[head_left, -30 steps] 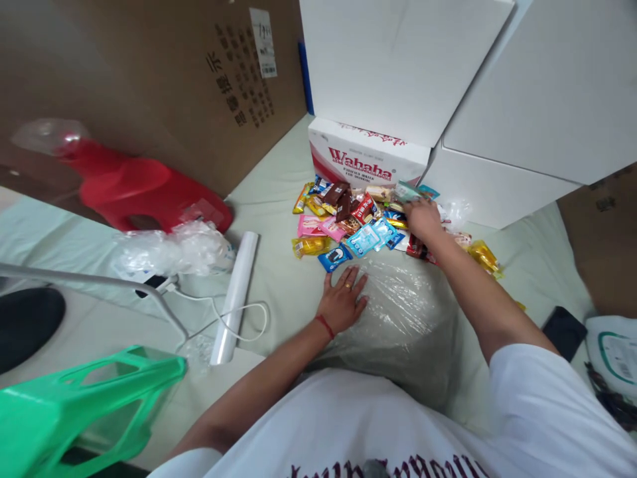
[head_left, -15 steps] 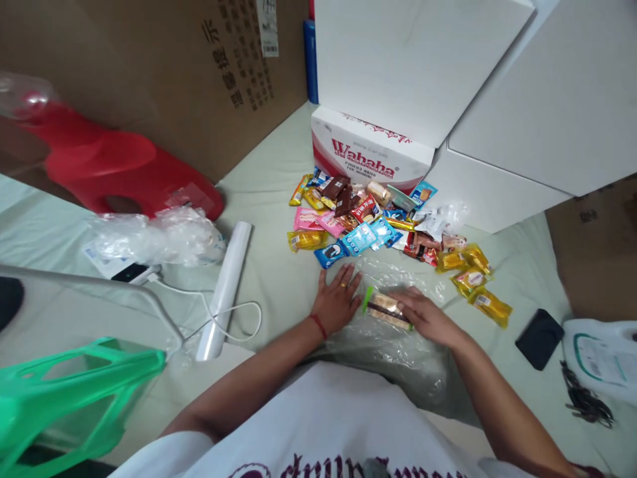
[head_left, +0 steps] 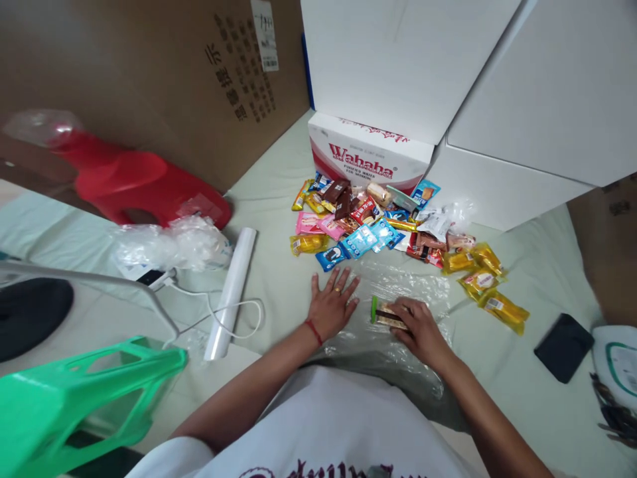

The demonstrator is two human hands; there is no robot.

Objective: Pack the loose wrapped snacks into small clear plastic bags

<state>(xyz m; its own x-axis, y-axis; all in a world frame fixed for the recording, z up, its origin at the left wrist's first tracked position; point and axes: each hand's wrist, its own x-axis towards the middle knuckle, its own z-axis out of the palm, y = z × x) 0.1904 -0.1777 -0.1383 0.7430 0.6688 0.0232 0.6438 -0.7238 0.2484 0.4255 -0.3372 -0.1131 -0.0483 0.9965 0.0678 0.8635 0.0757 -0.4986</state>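
Observation:
My left hand [head_left: 330, 307] lies flat with fingers spread, at the left edge of a clear plastic bag [head_left: 365, 352] on the sheet. My right hand [head_left: 418, 326] grips a wrapped biscuit pack [head_left: 385, 313] with green ends and a dark stripe, held over the bag; its right part is hidden under my fingers. Beyond both hands is a pile of wrapped snacks: blue packets [head_left: 361, 240], pink packets [head_left: 311, 223], dark brown packets [head_left: 343, 202] and a red packet [head_left: 367, 211]. Several yellow-wrapped snacks [head_left: 502, 309] lie to the right.
A Wahaha carton [head_left: 371, 156] stands behind the pile. To the left are a red jug [head_left: 144, 176], crumpled clear plastic [head_left: 169, 245], a white roll [head_left: 231, 292] with a white cable [head_left: 256, 318], and a green plastic stool [head_left: 94, 392]. A dark flat object [head_left: 564, 348] lies right.
My right hand now covers more of the biscuit pack, whose visible part looks shorter. My left hand has shifted slightly left, fingers more spread. The camera view has moved a little.

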